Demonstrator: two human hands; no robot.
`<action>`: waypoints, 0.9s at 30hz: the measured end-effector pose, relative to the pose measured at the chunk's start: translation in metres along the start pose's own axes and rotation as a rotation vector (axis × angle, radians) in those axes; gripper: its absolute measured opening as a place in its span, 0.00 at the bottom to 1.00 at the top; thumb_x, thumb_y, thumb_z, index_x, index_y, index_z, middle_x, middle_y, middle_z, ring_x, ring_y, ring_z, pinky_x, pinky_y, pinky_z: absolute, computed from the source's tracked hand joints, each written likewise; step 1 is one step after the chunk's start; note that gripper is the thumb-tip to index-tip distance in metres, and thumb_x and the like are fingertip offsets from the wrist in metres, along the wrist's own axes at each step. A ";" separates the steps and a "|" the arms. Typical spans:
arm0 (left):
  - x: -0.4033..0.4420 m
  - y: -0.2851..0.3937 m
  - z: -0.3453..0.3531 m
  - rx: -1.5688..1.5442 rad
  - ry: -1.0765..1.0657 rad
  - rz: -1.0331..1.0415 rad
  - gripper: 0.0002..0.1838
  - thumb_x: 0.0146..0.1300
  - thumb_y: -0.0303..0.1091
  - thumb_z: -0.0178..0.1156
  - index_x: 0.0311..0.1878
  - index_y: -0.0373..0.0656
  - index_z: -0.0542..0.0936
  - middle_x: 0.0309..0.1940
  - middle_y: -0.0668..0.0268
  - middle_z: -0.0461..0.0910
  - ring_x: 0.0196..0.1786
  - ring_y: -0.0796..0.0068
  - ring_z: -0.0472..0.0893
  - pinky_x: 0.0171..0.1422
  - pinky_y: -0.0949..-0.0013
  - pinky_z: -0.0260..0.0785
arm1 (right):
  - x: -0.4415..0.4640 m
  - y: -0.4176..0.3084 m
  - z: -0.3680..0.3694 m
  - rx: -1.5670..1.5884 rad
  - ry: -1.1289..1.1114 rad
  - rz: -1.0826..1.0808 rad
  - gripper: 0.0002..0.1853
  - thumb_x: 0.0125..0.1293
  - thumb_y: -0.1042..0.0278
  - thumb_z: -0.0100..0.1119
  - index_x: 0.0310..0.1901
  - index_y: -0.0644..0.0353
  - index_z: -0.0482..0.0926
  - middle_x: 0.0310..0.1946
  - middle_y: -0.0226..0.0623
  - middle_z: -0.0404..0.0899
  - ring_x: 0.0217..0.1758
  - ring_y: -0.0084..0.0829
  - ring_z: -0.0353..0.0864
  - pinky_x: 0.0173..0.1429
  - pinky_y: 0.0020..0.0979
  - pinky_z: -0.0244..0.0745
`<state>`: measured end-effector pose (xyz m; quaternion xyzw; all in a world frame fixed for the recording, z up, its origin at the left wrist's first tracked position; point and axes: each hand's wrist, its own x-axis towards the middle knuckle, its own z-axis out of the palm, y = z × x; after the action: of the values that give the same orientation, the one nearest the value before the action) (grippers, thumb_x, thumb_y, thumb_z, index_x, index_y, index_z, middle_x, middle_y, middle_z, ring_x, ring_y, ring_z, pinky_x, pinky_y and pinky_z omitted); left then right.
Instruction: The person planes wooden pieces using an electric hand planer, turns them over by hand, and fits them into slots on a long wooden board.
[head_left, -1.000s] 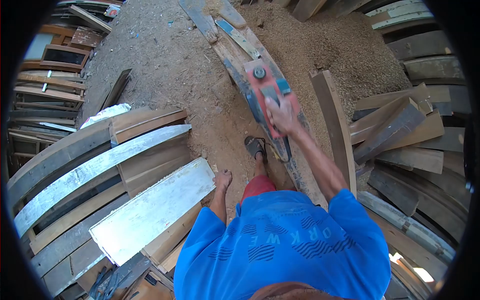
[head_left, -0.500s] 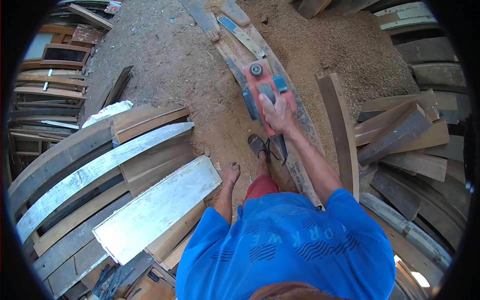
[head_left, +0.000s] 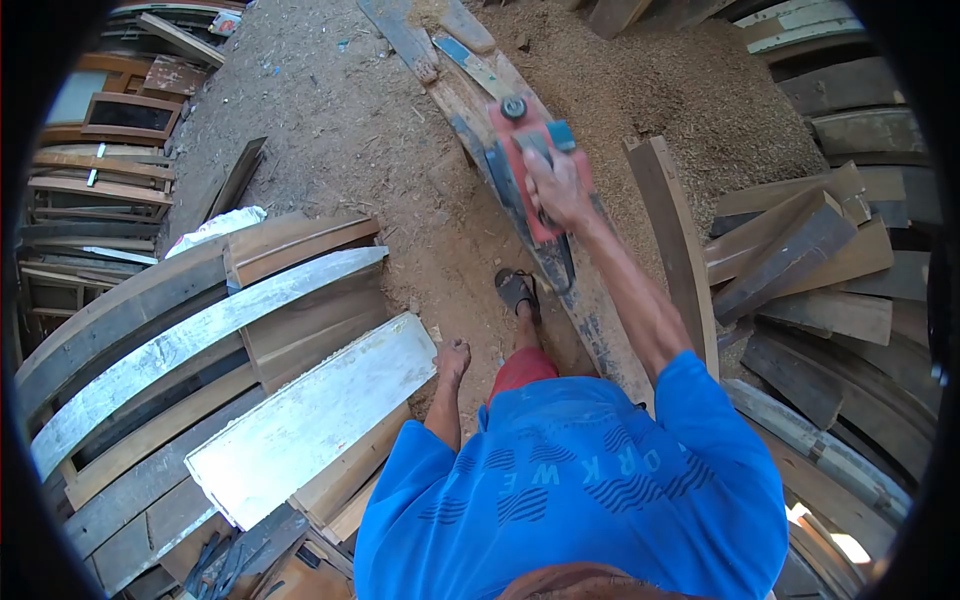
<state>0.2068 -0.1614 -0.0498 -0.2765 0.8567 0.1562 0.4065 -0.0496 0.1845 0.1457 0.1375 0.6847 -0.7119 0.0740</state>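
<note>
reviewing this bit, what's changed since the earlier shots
The red power tool has moved forward along the long plank, away from the person, closer to the narrow strip. Nothing was taken or released: the right hand still grips the tool; the left hand stays free near the white board.

Right hand [head_left: 558,190] grips a red power planer [head_left: 530,150] on a long wooden plank [head_left: 600,325]; curled left hand [head_left: 452,358] hangs near a white rectangular panel [head_left: 315,420].
</note>
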 end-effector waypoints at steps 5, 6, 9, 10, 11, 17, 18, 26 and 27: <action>0.010 0.000 0.015 0.039 -0.102 0.068 0.28 0.69 0.53 0.52 0.68 0.55 0.81 0.66 0.49 0.79 0.72 0.40 0.73 0.78 0.47 0.59 | -0.107 0.049 -0.025 -0.116 -0.018 0.089 0.26 0.75 0.42 0.54 0.40 0.64 0.77 0.22 0.32 0.77 0.25 0.26 0.78 0.33 0.35 0.74; 0.012 0.007 0.016 0.035 -0.100 0.071 0.29 0.69 0.53 0.51 0.69 0.55 0.81 0.67 0.49 0.79 0.72 0.40 0.73 0.78 0.47 0.59 | -0.125 0.046 -0.026 -0.095 -0.018 0.152 0.26 0.74 0.42 0.55 0.41 0.64 0.77 0.22 0.33 0.77 0.27 0.28 0.80 0.35 0.36 0.74; 0.017 0.022 0.021 0.038 -0.058 0.156 0.28 0.69 0.51 0.51 0.67 0.51 0.82 0.63 0.48 0.82 0.69 0.42 0.76 0.78 0.47 0.58 | -0.148 0.061 -0.024 -0.155 0.048 0.062 0.28 0.73 0.40 0.57 0.41 0.65 0.77 0.23 0.36 0.78 0.29 0.33 0.81 0.38 0.40 0.76; 0.018 0.024 0.023 0.039 -0.036 0.192 0.28 0.69 0.50 0.52 0.65 0.49 0.83 0.61 0.48 0.83 0.68 0.43 0.77 0.78 0.47 0.58 | -0.144 0.059 -0.024 -0.188 0.052 0.072 0.30 0.72 0.38 0.58 0.44 0.67 0.78 0.25 0.44 0.80 0.31 0.43 0.84 0.41 0.43 0.77; 0.020 0.028 0.024 0.041 -0.026 0.189 0.28 0.69 0.51 0.52 0.65 0.49 0.83 0.62 0.47 0.82 0.68 0.43 0.77 0.78 0.47 0.58 | -0.135 0.058 -0.024 -0.239 0.065 0.065 0.31 0.72 0.38 0.57 0.45 0.68 0.78 0.26 0.47 0.81 0.33 0.47 0.85 0.42 0.45 0.77; 0.033 0.038 0.020 -0.016 -0.052 0.180 0.30 0.70 0.56 0.54 0.69 0.50 0.80 0.70 0.44 0.75 0.76 0.42 0.68 0.83 0.46 0.53 | -0.015 0.037 -0.005 -0.320 0.157 -0.105 0.28 0.75 0.40 0.52 0.40 0.64 0.78 0.23 0.40 0.76 0.27 0.36 0.79 0.35 0.40 0.74; 0.028 0.042 0.012 -0.029 -0.053 0.162 0.30 0.71 0.56 0.54 0.69 0.50 0.80 0.70 0.44 0.74 0.77 0.41 0.67 0.83 0.45 0.51 | 0.008 0.036 -0.001 -0.325 0.178 -0.155 0.27 0.75 0.40 0.51 0.36 0.62 0.78 0.18 0.31 0.74 0.22 0.27 0.76 0.30 0.36 0.72; 0.029 0.074 -0.020 -0.066 0.063 0.228 0.30 0.72 0.54 0.54 0.71 0.48 0.77 0.73 0.43 0.71 0.78 0.41 0.65 0.83 0.43 0.49 | 0.076 0.003 0.001 -0.220 0.159 -0.158 0.27 0.75 0.40 0.55 0.40 0.62 0.79 0.23 0.34 0.76 0.26 0.30 0.77 0.31 0.35 0.71; 0.035 0.085 -0.023 -0.090 0.112 0.267 0.31 0.72 0.54 0.54 0.71 0.47 0.76 0.73 0.42 0.70 0.78 0.41 0.65 0.83 0.43 0.49 | 0.068 0.001 -0.001 -0.179 0.177 -0.168 0.25 0.76 0.42 0.55 0.36 0.60 0.79 0.19 0.26 0.74 0.20 0.20 0.74 0.25 0.30 0.68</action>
<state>0.1243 -0.1171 -0.0595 -0.1861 0.8994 0.2314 0.3209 -0.1137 0.1910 0.1243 0.1350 0.7585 -0.6366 -0.0345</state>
